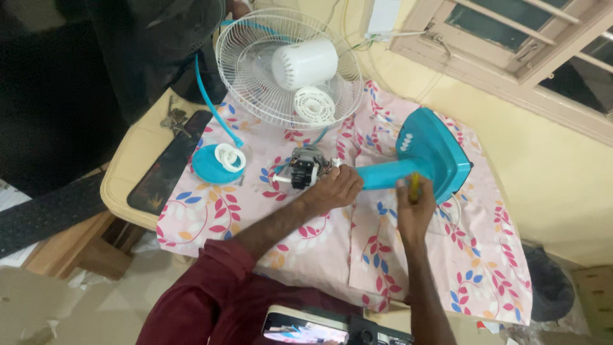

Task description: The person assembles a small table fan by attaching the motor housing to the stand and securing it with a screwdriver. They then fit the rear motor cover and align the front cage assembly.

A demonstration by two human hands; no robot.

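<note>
A teal fan stand (426,153) lies on a pink leaf-patterned cloth (300,239), its neck pointing left toward the bare fan motor (305,166). My left hand (335,187) is closed around the joint where the neck meets the motor. My right hand (414,207) grips a yellow-handled screwdriver (414,185) held against the stand's neck. A white wire fan guard (288,70) with a white motor cover (305,62) and a round white cap (314,104) on it lies at the far side of the cloth.
A teal round cap (217,163) with white rings (229,156) lies left of the motor, beside a curved teal strip (211,102). A dark tray (167,169) and keys (173,119) sit at the table's left edge. A window (530,38) is at upper right. A phone (313,329) is near my lap.
</note>
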